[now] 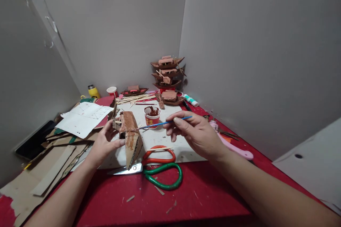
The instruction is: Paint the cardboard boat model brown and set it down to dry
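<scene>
My left hand [106, 143] grips a small cardboard model boat [131, 124], tilted over the work area. Brown paint covers its roof and part of its hull, while the pointed near end is mostly bare cardboard. My right hand [190, 131] pinches a thin blue paintbrush [160, 124], and the brush tip reaches the boat's painted side. Just behind the brush stands a paper cup [152, 117] with brown paint inside and smeared on its inner wall. Below the boat lie scissors [162, 175] with one orange and one green handle loop.
Several finished-looking brown boats [166, 74] are stacked at the back, beside thin wooden sticks [135, 98]. Cardboard pieces [53, 173] and a drawn-on paper sheet [84, 117] lie left. A pink-handled tool [236, 147] and a paint tube [191, 100] lie right. Grey walls [128, 42] surround the table.
</scene>
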Demonstrator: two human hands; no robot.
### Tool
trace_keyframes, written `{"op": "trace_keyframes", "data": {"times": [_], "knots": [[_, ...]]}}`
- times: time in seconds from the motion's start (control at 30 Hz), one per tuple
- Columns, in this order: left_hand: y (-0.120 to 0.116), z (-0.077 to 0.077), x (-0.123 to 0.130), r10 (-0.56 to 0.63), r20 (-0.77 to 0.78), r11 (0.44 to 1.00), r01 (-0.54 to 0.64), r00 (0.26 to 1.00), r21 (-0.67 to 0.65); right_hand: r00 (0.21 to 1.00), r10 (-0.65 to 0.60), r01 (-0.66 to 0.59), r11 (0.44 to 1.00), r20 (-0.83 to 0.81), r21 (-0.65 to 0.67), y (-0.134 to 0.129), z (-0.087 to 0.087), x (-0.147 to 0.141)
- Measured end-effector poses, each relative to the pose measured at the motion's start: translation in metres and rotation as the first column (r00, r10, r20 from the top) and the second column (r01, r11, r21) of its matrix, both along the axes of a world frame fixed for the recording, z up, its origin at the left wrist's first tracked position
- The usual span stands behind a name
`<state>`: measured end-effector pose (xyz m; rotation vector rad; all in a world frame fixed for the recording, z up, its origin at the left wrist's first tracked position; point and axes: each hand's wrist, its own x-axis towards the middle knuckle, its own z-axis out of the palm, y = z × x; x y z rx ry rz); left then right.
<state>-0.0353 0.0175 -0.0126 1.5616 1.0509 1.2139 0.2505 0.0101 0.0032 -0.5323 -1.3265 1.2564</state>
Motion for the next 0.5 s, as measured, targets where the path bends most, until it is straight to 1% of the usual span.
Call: {"op": "trace_keyframes", "data": {"times": [0.1,0.17,0.23,0.4,0.43,0.5], "knots": [[-0.001,0.001,0.001,-0.003,0.019,1.0,0.003,1.0,-0.016,0.997,0.082,-0.082,0.997,0.015,0.005,-0.004,0.0,-0.002],[-0.002,0.003,0.002,0.018,0.015,1.0,-0.018,1.0,-0.026,0.994,0.106,-0.106,0.994,0.028,0.004,-0.005,0.001,0.0],[-0.003,0.003,0.003,0.035,0.006,0.999,-0.035,0.999,-0.021,0.995,0.094,-0.094,0.996,0.044,0.002,-0.004,0.003,0.004],[-0.001,0.002,0.001,0.028,0.003,1.0,-0.028,1.0,0.002,0.999,-0.015,0.014,1.0,0.028,0.027,0.002,0.004,0.008],[-0.001,0.002,0.001,0.03,0.001,1.0,-0.03,1.0,0.003,0.999,-0.017,0.016,0.999,0.028,0.03,0.002,0.003,0.008],[-0.001,0.001,0.001,0.03,-0.004,1.0,-0.03,1.0,0.0,0.999,0.022,-0.023,0.999,0.039,0.028,0.0,0.002,0.005]]}}
